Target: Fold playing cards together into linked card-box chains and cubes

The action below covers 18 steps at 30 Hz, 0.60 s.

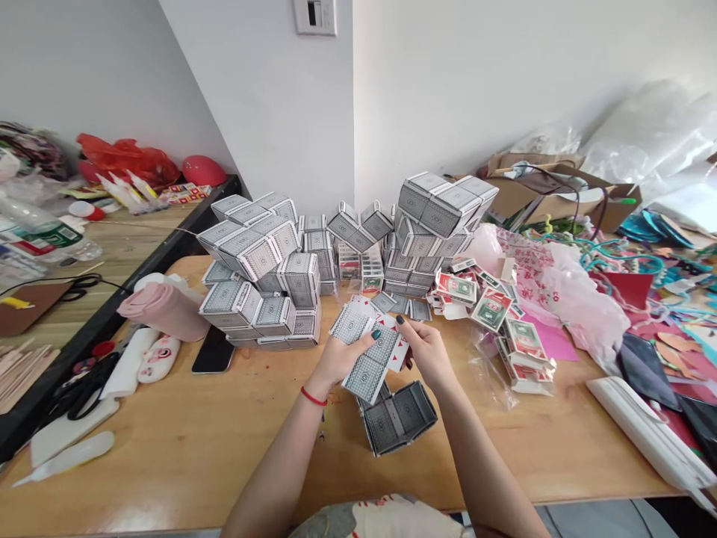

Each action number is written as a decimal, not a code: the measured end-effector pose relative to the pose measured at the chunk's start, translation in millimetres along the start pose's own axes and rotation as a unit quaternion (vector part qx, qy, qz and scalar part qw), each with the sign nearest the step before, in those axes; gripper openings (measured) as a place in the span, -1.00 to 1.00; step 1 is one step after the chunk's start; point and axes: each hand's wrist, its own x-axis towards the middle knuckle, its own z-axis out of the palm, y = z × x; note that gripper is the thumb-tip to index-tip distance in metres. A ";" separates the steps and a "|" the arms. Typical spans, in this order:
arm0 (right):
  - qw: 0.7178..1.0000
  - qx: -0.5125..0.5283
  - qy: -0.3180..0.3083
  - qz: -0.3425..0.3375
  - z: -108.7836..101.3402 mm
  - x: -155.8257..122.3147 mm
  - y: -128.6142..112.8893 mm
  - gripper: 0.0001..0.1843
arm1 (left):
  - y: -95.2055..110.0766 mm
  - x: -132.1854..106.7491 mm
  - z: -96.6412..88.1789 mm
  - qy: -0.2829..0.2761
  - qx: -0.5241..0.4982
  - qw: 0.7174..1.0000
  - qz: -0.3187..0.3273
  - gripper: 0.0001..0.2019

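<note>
My left hand and my right hand meet over the wooden table, both closed on a fan of playing cards with grey patterned backs and some red faces showing. A red cord circles my left wrist. Just below my hands a folded card cube made of grey-backed cards lies on the table. Behind my hands rise stacks of similar card cubes, with a second pile of card cubes to the right.
Red-and-green card boxes and pink plastic bags lie to the right. A black phone, a pink roll, scissors and white pieces sit at the left. Coloured paper scraps clutter the far right. A second table stands at left.
</note>
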 end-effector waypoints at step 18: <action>0.986 0.165 -0.026 -0.018 17.7 -4.0 15.5 -0.67 | 3.0 -10.1 11.9 0.079 0.089 0.985 0.121 -0.73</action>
